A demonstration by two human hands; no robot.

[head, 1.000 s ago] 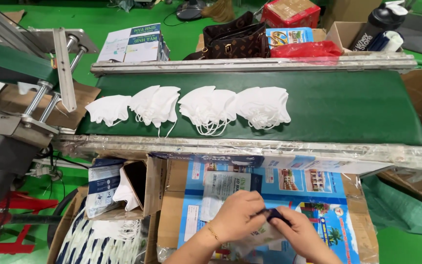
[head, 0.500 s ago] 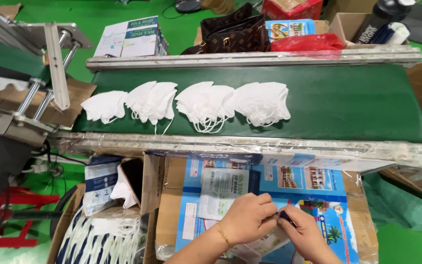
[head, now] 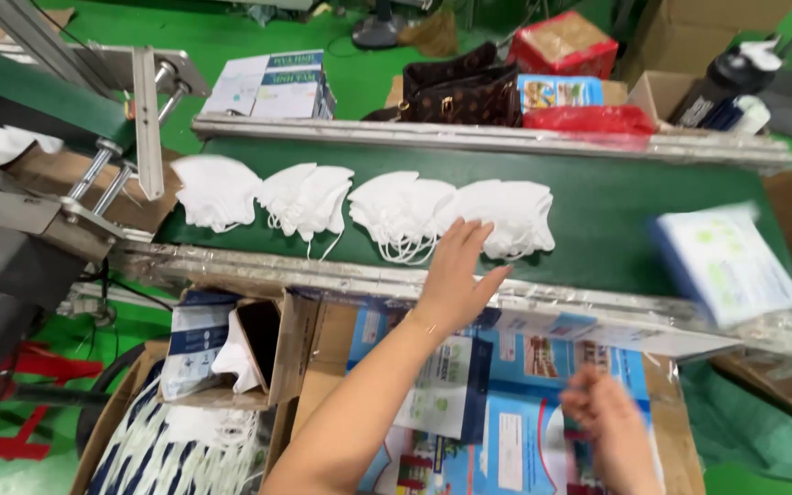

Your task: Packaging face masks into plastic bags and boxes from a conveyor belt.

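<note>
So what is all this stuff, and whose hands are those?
The picture comes from a camera worn on a person's head, looking down at their own two hands. The long green strip is a conveyor belt, a moving band that carries things along. On it lie four little piles of white face masks. The left hand is open and stretches over the belt's near edge towards the masks, holding nothing. The right hand is lower down and blurred, so I cannot tell its grip. Under it is a cardboard box of blue printed packets. A blurry blue and white packet shows over the belt's right end.
</note>
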